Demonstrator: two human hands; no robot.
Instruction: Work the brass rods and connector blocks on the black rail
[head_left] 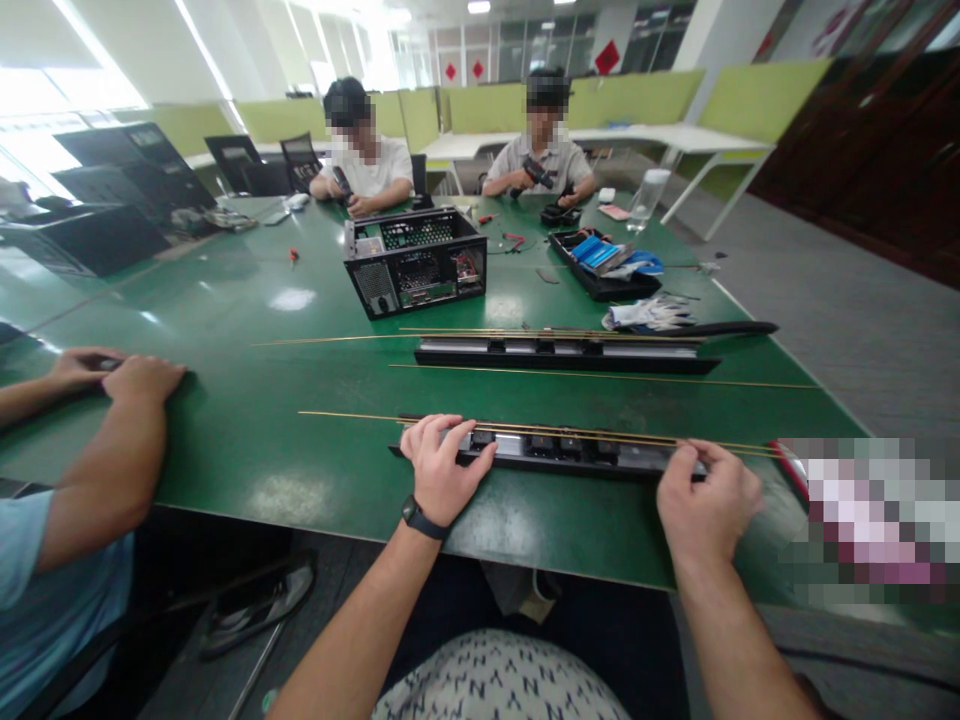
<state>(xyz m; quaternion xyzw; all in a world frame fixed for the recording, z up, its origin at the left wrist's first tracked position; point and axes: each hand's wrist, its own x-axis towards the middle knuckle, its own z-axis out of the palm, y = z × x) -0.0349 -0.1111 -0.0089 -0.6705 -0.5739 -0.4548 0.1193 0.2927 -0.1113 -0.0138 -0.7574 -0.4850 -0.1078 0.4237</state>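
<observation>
A long black rail with a silver inner strip and several black blocks (551, 443) lies across the table in front of me. Over its left end is my left hand (439, 465), fingers curled across the rail and thumb on its near side. My right hand (709, 500) is at the other end, thumb and index finger pinched together on thin brass-coloured rods (630, 436) running along the top of the rail. The rods extend past both ends of it. My right fingers partly hide the rail's right end.
Farther back lie a second black rail (566, 358), a loose rod (600, 375), an open computer case (416, 265), a black tray (600, 280) and gloves (651, 314). A co-worker's hands (142, 378) rest at the left. Two people sit opposite with power drills. A blurred pink item (862, 510) is at right.
</observation>
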